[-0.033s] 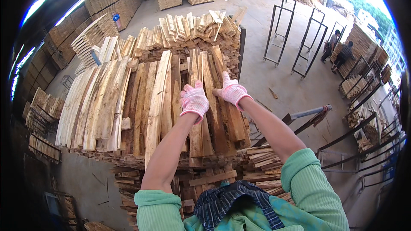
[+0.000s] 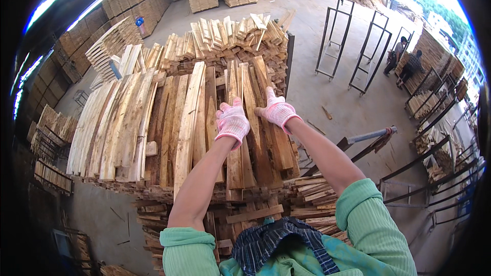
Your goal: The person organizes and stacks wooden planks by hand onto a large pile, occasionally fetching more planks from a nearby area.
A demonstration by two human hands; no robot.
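Two gloved hands, left hand (image 2: 232, 122) on planks (image 2: 189, 122), right hand (image 2: 276, 111) just beside, both grips unclear, two tall metal frames (image 2: 341, 46) ahead-right, two people (image 2: 410, 66) beyond.

Gloved hands (image 2: 232, 121) (image 2: 276, 110) — undersides hidden, sleeves (image 2: 189, 250) (image 2: 376, 225) — cropped

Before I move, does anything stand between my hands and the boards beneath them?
Nothing visible except the pink gloves. The left hand and right hand are right over the boards; their undersides are hidden.
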